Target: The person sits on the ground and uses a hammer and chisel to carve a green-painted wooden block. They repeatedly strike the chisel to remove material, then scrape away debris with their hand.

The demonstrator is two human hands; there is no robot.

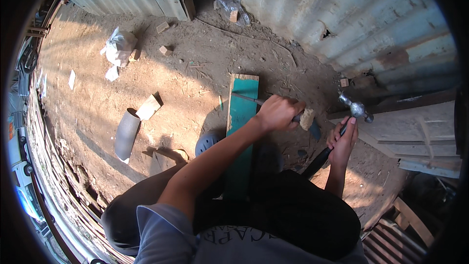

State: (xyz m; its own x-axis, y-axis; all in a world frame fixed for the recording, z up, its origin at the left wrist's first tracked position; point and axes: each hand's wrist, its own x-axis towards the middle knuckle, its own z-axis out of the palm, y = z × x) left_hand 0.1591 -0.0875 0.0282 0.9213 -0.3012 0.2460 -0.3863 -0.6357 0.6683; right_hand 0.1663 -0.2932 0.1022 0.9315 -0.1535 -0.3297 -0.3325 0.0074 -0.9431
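A white bag (118,50) sits on dirt ground (90,100).

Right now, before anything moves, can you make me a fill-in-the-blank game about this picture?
1. The ____ hand holds the thin tool.
2. The right hand holds a ____.
3. The paint on the board is ____.
4. The bag at upper left is ____.

Missing words: left; hammer; green; white.

Left forearm (227,145) slants rightward to a clenched left grip (278,112); the right grip (344,139) curls closed
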